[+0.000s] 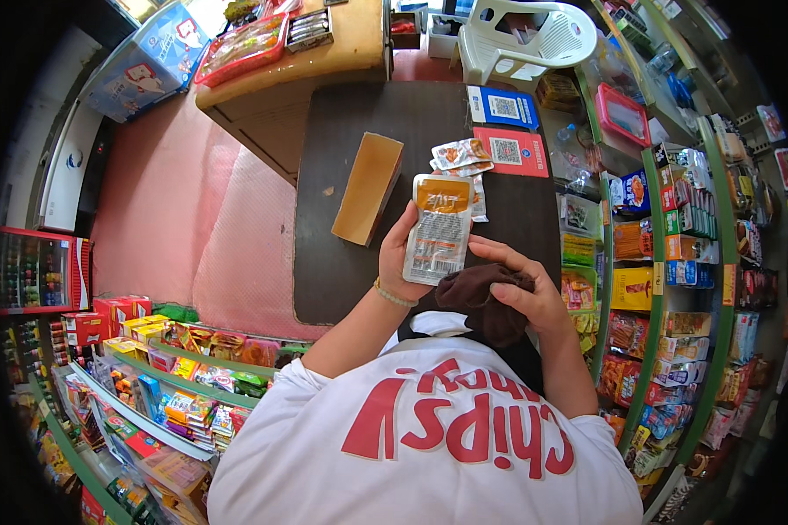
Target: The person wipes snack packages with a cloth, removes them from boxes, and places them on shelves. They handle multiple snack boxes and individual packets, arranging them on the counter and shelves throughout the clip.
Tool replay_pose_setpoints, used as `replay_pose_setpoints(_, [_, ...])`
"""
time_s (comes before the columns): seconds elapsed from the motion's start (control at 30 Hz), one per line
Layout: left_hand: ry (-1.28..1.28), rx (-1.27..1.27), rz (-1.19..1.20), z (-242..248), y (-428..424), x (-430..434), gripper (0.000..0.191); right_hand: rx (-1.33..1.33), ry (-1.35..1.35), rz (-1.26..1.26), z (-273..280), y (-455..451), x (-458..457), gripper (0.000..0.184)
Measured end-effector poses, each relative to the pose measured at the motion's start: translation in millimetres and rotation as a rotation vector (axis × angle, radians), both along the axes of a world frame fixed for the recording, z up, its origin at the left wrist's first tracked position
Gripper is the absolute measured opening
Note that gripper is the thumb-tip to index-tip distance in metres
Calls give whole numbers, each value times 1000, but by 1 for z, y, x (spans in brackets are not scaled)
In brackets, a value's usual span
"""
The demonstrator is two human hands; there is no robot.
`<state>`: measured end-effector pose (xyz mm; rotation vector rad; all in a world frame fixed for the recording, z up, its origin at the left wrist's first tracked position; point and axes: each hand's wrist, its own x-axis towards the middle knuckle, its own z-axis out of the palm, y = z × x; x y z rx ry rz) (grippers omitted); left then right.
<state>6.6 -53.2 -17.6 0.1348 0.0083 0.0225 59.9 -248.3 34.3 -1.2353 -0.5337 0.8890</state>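
Observation:
My left hand (396, 257) grips a sealed foil snack packet (440, 223) by its left edge. The packet has an orange top band, and its printed side faces up. A dark brown cloth (482, 292) is bunched in my right hand (537, 289), just below and right of the packet. The right index finger reaches towards the packet's right edge; whether it touches cannot be made out. Behind the packet, several similar small packets (461, 154) lie on the dark table (328, 275), partly hidden. Left of them rests an open cardboard box (370, 187), with bare inner walls showing.
Two printed code cards, one blue (503, 107) and one red (513, 152), lie at the table's far right. A wooden counter (354, 39) adjoins the far edge near a white plastic chair (532, 39). Snack shelves (647, 295) stand right, more shelves (190, 387) lower left.

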Motion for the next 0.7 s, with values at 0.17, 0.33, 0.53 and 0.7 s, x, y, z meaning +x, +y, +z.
replay_pose_setpoints(0.17, [109, 134, -117, 0, -11, -6, 45, -17, -25, -12, 18, -15, -2, 54])
replay_pose_setpoints(0.33, [126, 424, -33, 12, -25, -11, 29, -80, -90, -2, 33, -42, 3, 53])
replay_pose_setpoints(0.53, [215, 643, -48, 27, -34, -12, 27, -138, -125, 10, 42, -63, 4, 54])
replay_pose_setpoints(0.7, [237, 624, -102, 27, -34, -11, 32, -208, -145, 4, 45, -72, 2, 59])
